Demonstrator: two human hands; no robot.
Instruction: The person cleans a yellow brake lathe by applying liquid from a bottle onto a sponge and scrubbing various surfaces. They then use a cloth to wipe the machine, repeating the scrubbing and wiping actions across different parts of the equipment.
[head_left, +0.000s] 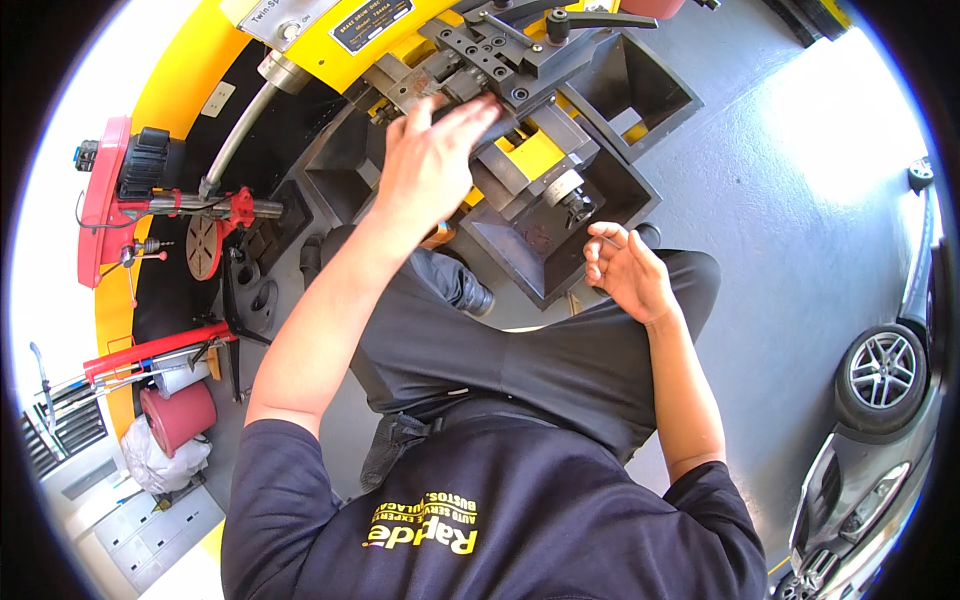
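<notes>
My left hand reaches over a yellow and black brake lathe, its fingers stretched out and a little blurred. The fingertips are at the dark metal tool block on the lathe's slide; whether they press on it I cannot tell. No object shows in that hand. Lower and to the right, my right hand hovers with its palm turned inward, fingers loosely bent and apart, holding nothing. It is nearest to the silver dial with a black knob at the end of the cross slide, without touching it.
Black chip trays surround the lathe's base, close to my knees. A red drill press stands to the left, with a red bucket and a white plastic bag below it. A grey car is parked at the right.
</notes>
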